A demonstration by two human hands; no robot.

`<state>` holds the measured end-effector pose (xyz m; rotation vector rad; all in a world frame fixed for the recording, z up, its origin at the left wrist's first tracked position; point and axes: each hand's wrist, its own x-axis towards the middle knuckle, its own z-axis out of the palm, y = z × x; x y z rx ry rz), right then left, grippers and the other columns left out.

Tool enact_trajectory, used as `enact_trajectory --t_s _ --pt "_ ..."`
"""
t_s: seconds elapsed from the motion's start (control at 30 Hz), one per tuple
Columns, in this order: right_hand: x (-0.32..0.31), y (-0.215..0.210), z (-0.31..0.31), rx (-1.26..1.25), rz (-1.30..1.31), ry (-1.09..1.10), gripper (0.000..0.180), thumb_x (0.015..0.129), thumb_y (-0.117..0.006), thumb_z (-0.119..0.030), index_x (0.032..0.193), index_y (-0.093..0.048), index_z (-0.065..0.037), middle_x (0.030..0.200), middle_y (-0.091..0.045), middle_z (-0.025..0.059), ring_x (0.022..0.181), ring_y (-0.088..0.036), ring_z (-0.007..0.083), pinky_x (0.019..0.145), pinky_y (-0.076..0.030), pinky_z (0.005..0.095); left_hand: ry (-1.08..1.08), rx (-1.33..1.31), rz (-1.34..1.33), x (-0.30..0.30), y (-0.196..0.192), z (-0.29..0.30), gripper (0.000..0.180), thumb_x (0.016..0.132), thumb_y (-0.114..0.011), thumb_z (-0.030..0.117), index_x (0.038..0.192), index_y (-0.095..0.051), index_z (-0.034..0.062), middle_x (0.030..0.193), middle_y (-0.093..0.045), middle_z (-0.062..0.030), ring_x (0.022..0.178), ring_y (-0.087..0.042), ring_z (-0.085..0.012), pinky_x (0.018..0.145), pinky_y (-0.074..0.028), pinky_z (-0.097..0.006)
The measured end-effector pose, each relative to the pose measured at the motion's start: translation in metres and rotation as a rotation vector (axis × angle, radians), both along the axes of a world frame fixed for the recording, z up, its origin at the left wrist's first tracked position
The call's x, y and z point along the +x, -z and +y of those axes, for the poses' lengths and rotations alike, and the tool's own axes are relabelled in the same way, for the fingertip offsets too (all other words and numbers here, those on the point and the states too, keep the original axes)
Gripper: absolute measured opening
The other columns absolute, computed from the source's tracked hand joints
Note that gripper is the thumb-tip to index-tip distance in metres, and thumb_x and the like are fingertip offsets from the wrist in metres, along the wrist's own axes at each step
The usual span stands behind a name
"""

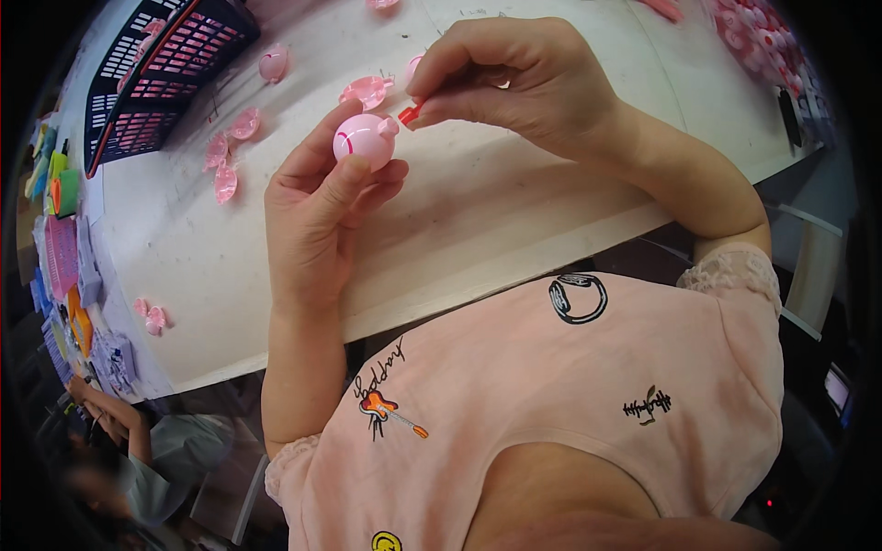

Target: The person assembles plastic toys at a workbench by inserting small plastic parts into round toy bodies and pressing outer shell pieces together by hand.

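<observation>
My left hand holds a round, glossy pink plastic ball with a small knob on its upper right side and a curved darker pink line on its front. Thumb and fingers are closed round it. Close by on the right, my right hand pinches a small red plastic piece between thumb and forefinger. The red piece is beside the knob; whether the two touch I cannot tell. Just behind the ball lies a translucent pink shell piece. Another pale pink round part is half hidden behind my right fingers.
A dark blue plastic basket with pink parts stands at the far left of the white table. Near it lie a pink ball and several pink shells. Pink and red pieces are heaped far right. A co-worker sits lower left.
</observation>
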<state>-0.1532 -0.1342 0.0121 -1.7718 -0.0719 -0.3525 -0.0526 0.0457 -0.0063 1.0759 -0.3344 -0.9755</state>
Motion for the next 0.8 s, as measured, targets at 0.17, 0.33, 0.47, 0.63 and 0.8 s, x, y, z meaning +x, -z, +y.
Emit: enact_trajectory --t_s 0.17,0.33,0.47,0.63,0.8 --pt "0.001 0.005 0.001 -0.038 -0.067 0.009 0.013 0.075 -0.060 0.007 0.088 -0.057 0.005 0.085 -0.060 0.0098 0.080 -0.061 0.0152 0.073 -0.052 0.0244 -0.003 0.006 -0.010 -0.001 0.001 -0.002 0.040 0.079 -0.061 0.007 0.116 -0.049 -0.0011 0.095 -0.060 -0.0100 0.076 -0.062 -0.0177 0.070 -0.054 -0.029" --pt "0.007 0.002 -0.008 -0.812 -0.550 0.094 0.013 0.073 -0.066 -0.003 0.085 -0.060 -0.002 0.076 -0.062 0.0073 0.068 -0.060 0.0153 0.060 -0.047 0.0236 -0.003 0.002 -0.012 -0.002 0.002 -0.002 0.040 0.079 -0.060 0.006 0.116 -0.049 -0.0013 0.094 -0.059 -0.0100 0.075 -0.063 -0.0177 0.068 -0.055 -0.028" --pt "-0.002 -0.011 0.004 -0.289 -0.201 0.070 0.013 0.072 -0.066 -0.002 0.083 -0.062 -0.003 0.074 -0.062 0.0077 0.067 -0.061 0.0170 0.059 -0.047 0.0240 -0.006 -0.009 -0.017 0.000 0.002 -0.001 0.040 0.078 -0.061 0.007 0.116 -0.049 -0.0011 0.094 -0.060 -0.0097 0.075 -0.063 -0.0175 0.068 -0.055 -0.028" --pt "0.007 0.006 -0.010 -0.880 -0.635 0.061 0.015 0.072 -0.066 0.000 0.085 -0.061 -0.001 0.077 -0.062 0.0082 0.069 -0.061 0.0159 0.061 -0.047 0.0233 -0.005 0.004 -0.044 -0.003 0.000 -0.001 0.041 0.078 -0.061 0.007 0.116 -0.049 -0.0011 0.093 -0.060 -0.0093 0.075 -0.063 -0.0169 0.068 -0.055 -0.028" --pt "0.002 -0.002 0.000 -0.492 -0.381 -0.031 0.018 0.072 -0.062 0.008 0.089 -0.059 0.002 0.083 -0.062 0.0084 0.078 -0.062 0.0162 0.069 -0.053 0.0253 -0.002 0.001 -0.029 -0.002 0.001 0.000 0.041 0.078 -0.061 0.007 0.116 -0.049 -0.0009 0.093 -0.060 -0.0094 0.075 -0.063 -0.0172 0.068 -0.055 -0.028"
